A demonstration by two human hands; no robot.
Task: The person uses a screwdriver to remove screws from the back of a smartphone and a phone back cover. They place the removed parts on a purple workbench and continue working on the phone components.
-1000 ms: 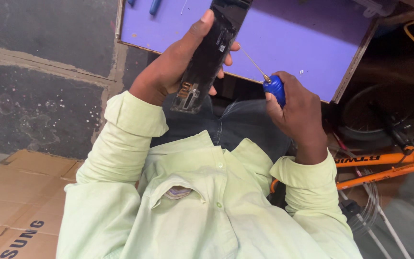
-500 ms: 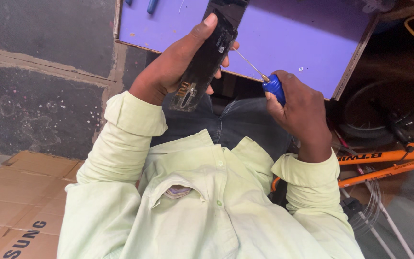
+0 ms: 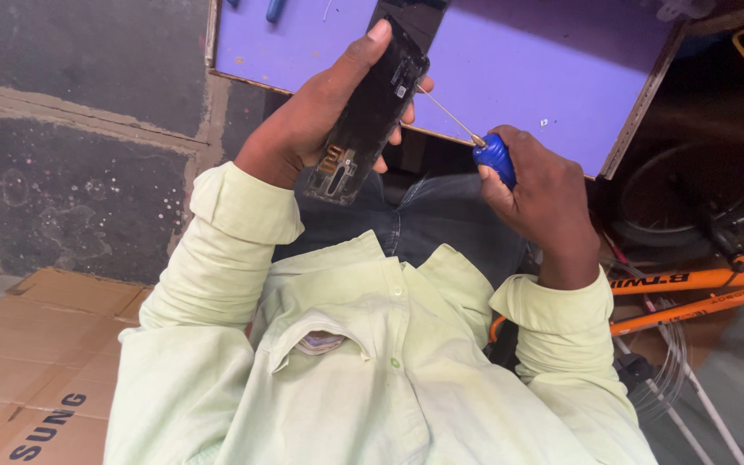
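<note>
My left hand (image 3: 316,116) grips an opened black phone (image 3: 370,116), tilted up with its bare inner side and circuit board toward me. My right hand (image 3: 537,185) is closed around the blue handle of a thin screwdriver (image 3: 492,157). The metal shaft runs up and left, and its tip touches the right edge of the phone. Both hands are held above my lap, just in front of the near edge of a purple table (image 3: 527,69). My light green sleeves cover both forearms.
Small blue tools (image 3: 274,9) lie at the table's far left. An orange bicycle frame (image 3: 691,293) and a wheel stand at the right. Flattened cardboard (image 3: 36,362) lies on the floor at the lower left, in front of a dark stone wall (image 3: 79,103).
The screwdriver tip stays on the phone's right edge while my right hand shifts slightly. The phone and my left hand have barely moved.
</note>
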